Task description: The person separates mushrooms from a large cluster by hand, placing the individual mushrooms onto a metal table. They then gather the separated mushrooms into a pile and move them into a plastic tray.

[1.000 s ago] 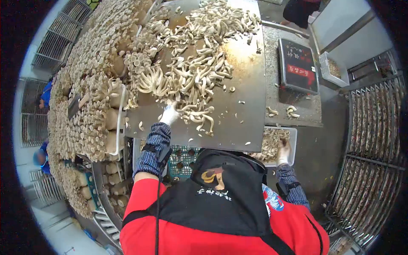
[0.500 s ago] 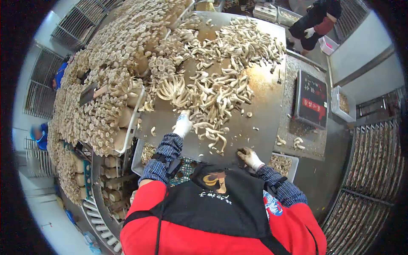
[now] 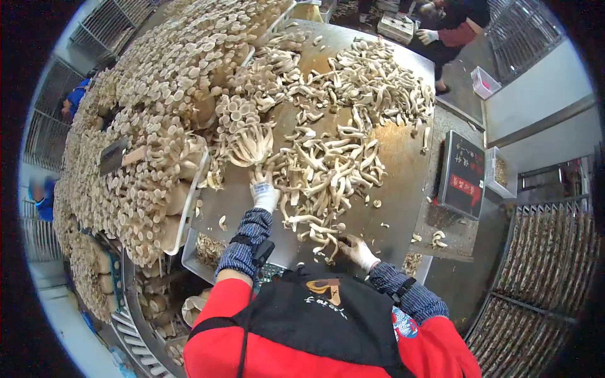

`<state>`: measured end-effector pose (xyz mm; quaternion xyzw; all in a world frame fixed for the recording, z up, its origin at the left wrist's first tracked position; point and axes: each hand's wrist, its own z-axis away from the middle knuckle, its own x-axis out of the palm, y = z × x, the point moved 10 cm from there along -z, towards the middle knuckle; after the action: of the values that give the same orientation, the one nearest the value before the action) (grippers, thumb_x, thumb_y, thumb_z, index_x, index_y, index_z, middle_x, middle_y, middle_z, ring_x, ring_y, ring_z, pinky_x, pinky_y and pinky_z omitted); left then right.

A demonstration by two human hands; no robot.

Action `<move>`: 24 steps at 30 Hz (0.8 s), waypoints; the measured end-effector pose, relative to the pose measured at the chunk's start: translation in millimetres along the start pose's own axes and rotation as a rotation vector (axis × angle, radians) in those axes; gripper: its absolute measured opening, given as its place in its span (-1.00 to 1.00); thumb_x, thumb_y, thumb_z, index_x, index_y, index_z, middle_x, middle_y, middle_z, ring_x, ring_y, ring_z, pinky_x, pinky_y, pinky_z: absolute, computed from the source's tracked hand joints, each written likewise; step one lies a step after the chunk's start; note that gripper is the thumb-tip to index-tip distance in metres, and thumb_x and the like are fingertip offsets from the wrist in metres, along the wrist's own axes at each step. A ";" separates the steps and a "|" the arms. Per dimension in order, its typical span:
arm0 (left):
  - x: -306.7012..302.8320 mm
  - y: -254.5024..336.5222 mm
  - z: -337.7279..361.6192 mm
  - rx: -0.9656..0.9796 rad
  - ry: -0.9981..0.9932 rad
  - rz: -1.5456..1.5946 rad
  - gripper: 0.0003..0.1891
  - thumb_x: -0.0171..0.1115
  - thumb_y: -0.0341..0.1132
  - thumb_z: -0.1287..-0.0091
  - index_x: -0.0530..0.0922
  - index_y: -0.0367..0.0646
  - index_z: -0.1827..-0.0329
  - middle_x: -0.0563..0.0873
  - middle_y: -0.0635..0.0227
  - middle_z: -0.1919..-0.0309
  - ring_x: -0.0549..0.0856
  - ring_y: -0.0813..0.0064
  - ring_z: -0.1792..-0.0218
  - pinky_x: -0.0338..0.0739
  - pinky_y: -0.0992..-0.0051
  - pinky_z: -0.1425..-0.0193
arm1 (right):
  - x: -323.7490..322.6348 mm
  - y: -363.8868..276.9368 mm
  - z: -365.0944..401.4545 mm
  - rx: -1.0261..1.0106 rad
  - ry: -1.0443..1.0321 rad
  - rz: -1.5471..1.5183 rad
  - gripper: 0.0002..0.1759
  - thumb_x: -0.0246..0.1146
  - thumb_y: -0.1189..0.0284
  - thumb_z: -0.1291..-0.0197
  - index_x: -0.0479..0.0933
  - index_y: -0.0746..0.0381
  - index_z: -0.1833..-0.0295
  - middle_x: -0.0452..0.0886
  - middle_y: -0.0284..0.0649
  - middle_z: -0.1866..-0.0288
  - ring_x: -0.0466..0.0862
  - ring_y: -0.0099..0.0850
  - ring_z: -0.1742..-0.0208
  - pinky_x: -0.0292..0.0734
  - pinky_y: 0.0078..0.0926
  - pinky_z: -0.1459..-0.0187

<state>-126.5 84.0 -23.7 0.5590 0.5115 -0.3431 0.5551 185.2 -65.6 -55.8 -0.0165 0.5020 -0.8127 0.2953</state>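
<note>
My left hand (image 3: 263, 193), in a white glove, reaches forward with its fingers stretched out. The fingertips are at the base of a fanned mushroom cluster (image 3: 251, 146) on the metal table (image 3: 394, 189). To its right lies a pile of loose long-stemmed mushrooms (image 3: 328, 167). My right hand (image 3: 360, 253), also gloved, is by the near end of that pile, beside a few mushrooms (image 3: 320, 236). Its fingers are curled, with darker fingertips; whatever may be between them is too small to make out.
Mushroom blocks (image 3: 145, 138) are massed on the left, with a dark flat tool (image 3: 115, 157) on top. On the right are a black box (image 3: 462, 175), a white bin (image 3: 501, 173) and racks (image 3: 545, 271). A co-worker (image 3: 450, 31) bends at the back.
My left hand has moved forward to the cluster's base. My right hand has moved from the table's near edge to the nearest loose mushrooms. The co-worker at the back has bent down.
</note>
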 end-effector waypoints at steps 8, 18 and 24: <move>4.5 2.3 -24.4 -0.097 0.041 0.097 -0.36 0.50 -0.28 0.21 0.54 -0.03 -0.07 0.33 -0.01 -0.26 0.38 -0.02 -0.25 0.33 0.14 -0.32 | 9.9 19.0 -14.0 -0.006 0.003 0.038 -0.61 0.19 0.34 -0.28 0.49 0.32 -0.16 0.63 0.01 -0.03 0.63 -0.24 -0.05 0.48 -0.35 -0.09; 76.1 -9.7 61.4 -0.056 -0.269 0.551 -0.60 0.30 -0.49 -0.09 0.49 -0.20 -0.04 0.63 0.18 0.07 0.67 0.29 0.10 0.64 0.41 0.08 | 21.5 -50.0 -40.4 -0.165 0.021 0.105 -0.59 0.20 0.28 -0.28 0.48 0.29 -0.16 0.63 0.05 -0.03 0.64 -0.11 -0.06 0.50 -0.28 -0.10; 24.1 95.3 66.0 -0.243 -0.599 1.344 -0.68 0.09 -0.65 -0.23 0.55 -0.36 -0.06 0.70 0.34 0.19 0.63 0.58 0.14 0.54 0.62 0.02 | 12.5 -108.0 -93.5 -0.554 0.307 -0.065 -0.67 0.16 0.36 -0.30 0.50 0.35 -0.08 0.66 -0.06 0.03 0.65 -0.23 -0.01 0.51 -0.30 -0.05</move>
<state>-17.7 37.8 -30.7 0.5688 -0.0791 -0.0086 0.8186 94.6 38.3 -16.3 0.0108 0.7423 -0.6469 0.1744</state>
